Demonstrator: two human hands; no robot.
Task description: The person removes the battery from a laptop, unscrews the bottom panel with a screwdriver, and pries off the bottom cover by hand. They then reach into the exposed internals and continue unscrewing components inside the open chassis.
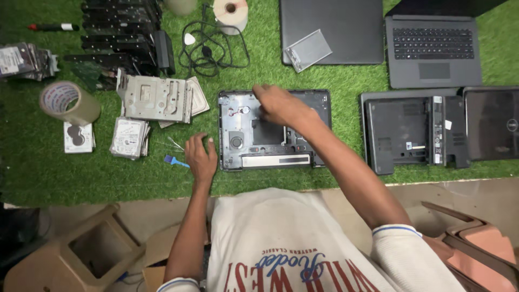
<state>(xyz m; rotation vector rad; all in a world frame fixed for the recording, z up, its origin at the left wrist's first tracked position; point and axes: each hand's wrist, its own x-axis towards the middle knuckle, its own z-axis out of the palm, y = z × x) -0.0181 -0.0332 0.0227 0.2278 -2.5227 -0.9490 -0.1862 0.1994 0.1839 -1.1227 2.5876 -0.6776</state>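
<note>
Upturned laptop (274,130), bottom cover off and internals bared, lying on green artificial turf (108,178) at the table's near edge. Right hand (278,105) reaching into the open chassis near its upper middle, fingers curled down onto something inside; whether anything is pinched there, impossible to tell, palm hiding the fingertips. Left hand (201,157) pressed flat on the turf just beside the chassis's left edge, thumb side close to the frame, grasping nothing.

Likely trouble from here, as judgement only:

- Chassis sliding on the springy turf under a sideways pull, the left hand resting beside it rather than on it.
- Small screws dropping into the grass blades and vanishing.
- A ribbon or connector tearing if lifted at an angle, the hand itself blocking sight of the spot.
- Blue brush (175,160) and thin metal tool lying just left of the left hand, easily swept off by a shifting wrist.
- Stacked hard drives (130,138) and the metal drive bracket (155,98) farther left, near enough for a nudge from the elbow to topple them.

Other laptops (411,130) at the right, well apart from both hands.
</note>
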